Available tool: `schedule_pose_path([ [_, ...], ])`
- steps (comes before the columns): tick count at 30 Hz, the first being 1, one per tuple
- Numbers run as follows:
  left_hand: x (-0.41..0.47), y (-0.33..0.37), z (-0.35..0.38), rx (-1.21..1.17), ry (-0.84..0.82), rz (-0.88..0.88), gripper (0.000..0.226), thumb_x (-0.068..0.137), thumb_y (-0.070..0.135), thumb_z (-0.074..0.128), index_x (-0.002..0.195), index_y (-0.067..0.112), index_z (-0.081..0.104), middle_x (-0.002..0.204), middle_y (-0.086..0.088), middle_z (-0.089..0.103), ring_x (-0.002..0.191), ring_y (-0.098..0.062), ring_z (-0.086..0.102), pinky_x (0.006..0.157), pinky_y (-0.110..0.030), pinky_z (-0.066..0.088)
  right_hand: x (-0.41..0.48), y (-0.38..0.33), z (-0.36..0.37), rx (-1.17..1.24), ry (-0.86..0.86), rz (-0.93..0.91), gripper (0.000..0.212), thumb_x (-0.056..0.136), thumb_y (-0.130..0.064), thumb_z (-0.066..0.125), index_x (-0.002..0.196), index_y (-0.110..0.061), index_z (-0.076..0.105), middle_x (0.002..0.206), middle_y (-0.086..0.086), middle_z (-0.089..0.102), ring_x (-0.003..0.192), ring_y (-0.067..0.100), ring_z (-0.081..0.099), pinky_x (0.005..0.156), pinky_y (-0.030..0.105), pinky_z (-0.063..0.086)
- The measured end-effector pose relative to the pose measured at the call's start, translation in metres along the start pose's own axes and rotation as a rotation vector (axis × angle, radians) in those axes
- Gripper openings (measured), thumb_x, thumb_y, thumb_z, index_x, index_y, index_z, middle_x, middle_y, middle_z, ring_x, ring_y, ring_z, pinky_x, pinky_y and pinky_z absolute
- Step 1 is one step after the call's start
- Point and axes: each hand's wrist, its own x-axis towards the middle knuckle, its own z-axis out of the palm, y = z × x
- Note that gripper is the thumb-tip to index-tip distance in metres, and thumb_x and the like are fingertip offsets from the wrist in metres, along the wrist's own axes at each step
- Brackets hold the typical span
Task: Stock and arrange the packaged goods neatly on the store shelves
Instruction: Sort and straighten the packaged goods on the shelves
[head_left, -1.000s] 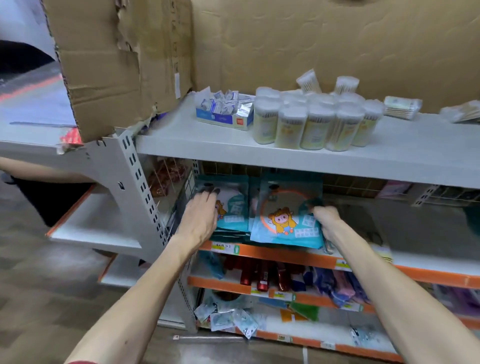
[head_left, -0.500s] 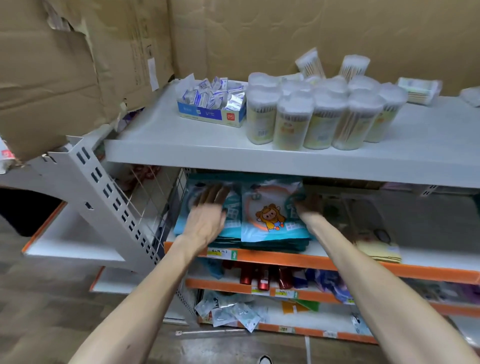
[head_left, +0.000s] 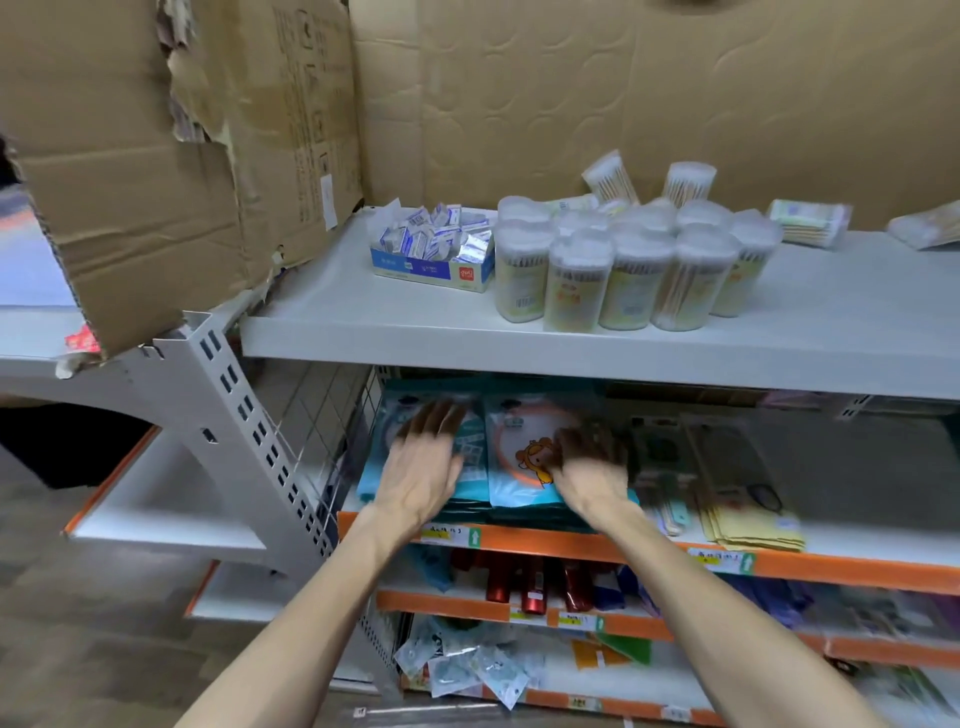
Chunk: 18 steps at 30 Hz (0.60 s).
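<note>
The left hand (head_left: 421, 467) lies flat on the left teal pack (head_left: 470, 460), fingers straight & apart, not gripping. The right hand (head_left: 592, 470) rests on the cartoon teal pack (head_left: 519, 467) just beside it. Its fingers are blurry & in shadow, but they look spread out & not closed on anything. Both packs sit on top of small piles at the left end of the middle shelf (head_left: 571, 543), right by the wire side. They lie side by side, touching or a bit over each other, I can't tell which. They look fairly straight, so this bit is prob nearly done, w/ maybe one last pat to line them up. Further right on the same shelf, the yellow flat packs (head_left: 748, 522) fan out a little. The thin packs next to them are too blurry to tell. Up on the top shelf (head_left: 337, 322) the swab tubs (head_left: 623, 275) stand in a tight bunch next to a blue box of small packets (head_left: 431, 254). But one tub at the back (head_left: 610, 179) leans over, & a flat swab pack (head_left: 810, 221) lies off on its own. Down low, loose clear packets (head_left: 467, 670) sit in a messy heap. So I think a small part is neat & lots is left to tidy.
</note>
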Motion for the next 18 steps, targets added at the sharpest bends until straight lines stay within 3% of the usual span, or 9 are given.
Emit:
schedule_pose_path([
  [2,-0.004,0.006,-0.003,0.029,-0.018,0.019,0.069,0.093,0.035,0.053,0.152,0.019,0.021,0.156,-0.007,0.027,0.146,-0.026,0.022,0.119,-0.045,0.022,-0.006,-0.003,-0.009,0.011,0.002,-0.009,0.055,0.098,-0.049,0.039,0.149,-0.029,0.032,0.157,0.008,0.024,0.145,0.032,0.018,0.117,0.051,0.012],
  [4,-0.009,0.015,-0.004,0.053,-0.018,0.041,0.074,0.093,0.037,0.053,0.154,0.015,0.017,0.158,-0.009,0.024,0.147,-0.027,0.019,0.118,-0.048,0.024,-0.018,-0.003,-0.022,-0.034,0.112,-0.087,0.055,0.095,-0.051,0.046,0.144,-0.025,0.043,0.151,0.01,0.036,0.14,0.034,0.029,0.112,0.053,0.025],
  [6,-0.012,0.029,-0.004,0.087,-0.005,0.089,0.076,0.091,0.039,0.056,0.153,0.011,0.023,0.156,-0.012,0.029,0.144,-0.03,0.027,0.113,-0.051,0.031,-0.037,0.003,-0.033,-0.078,0.201,-0.13,0.051,0.092,-0.051,0.047,0.131,-0.02,0.057,0.134,0.012,0.055,0.124,0.036,0.048,0.099,0.052,0.041],
  [8,-0.012,0.048,-0.002,0.099,0.022,0.151,0.072,0.088,0.043,0.057,0.148,0.009,0.034,0.147,-0.013,0.041,0.134,-0.033,0.041,0.107,-0.052,0.038,-0.063,0.017,-0.045,-0.135,0.246,-0.12,0.057,0.09,-0.054,0.037,0.129,-0.017,0.057,0.127,0.012,0.059,0.117,0.034,0.053,0.098,0.05,0.04],
  [10,-0.009,0.071,0.001,0.089,0.044,0.221,0.067,0.088,0.046,0.056,0.143,0.012,0.039,0.141,-0.01,0.046,0.126,-0.031,0.046,0.103,-0.049,0.041,-0.09,0.042,-0.054,-0.181,0.294,-0.094,0.065,0.089,-0.054,0.035,0.139,-0.014,0.047,0.137,0.013,0.051,0.126,0.032,0.046,0.107,0.047,0.031],
  [14,-0.002,0.13,0.007,-0.001,0.034,0.403,0.074,0.086,0.044,0.06,0.148,0.013,0.033,0.151,-0.01,0.037,0.136,-0.031,0.039,0.108,-0.051,0.037,-0.147,0.105,-0.077,-0.169,0.329,-0.022,0.08,0.092,-0.055,0.048,0.153,-0.012,0.02,0.16,0.012,0.019,0.143,0.029,0.025,0.114,0.045,0.026],
  [18,0.01,0.206,0.009,-0.061,0.015,0.623,0.073,0.09,0.05,0.05,0.15,0.013,0.03,0.158,-0.008,0.026,0.146,-0.027,0.025,0.115,-0.05,0.028,-0.195,0.161,-0.098,-0.142,0.347,0.096,0.078,0.092,-0.058,0.044,0.153,-0.014,0.02,0.16,0.007,0.02,0.143,0.029,0.027,0.112,0.046,0.032],
])
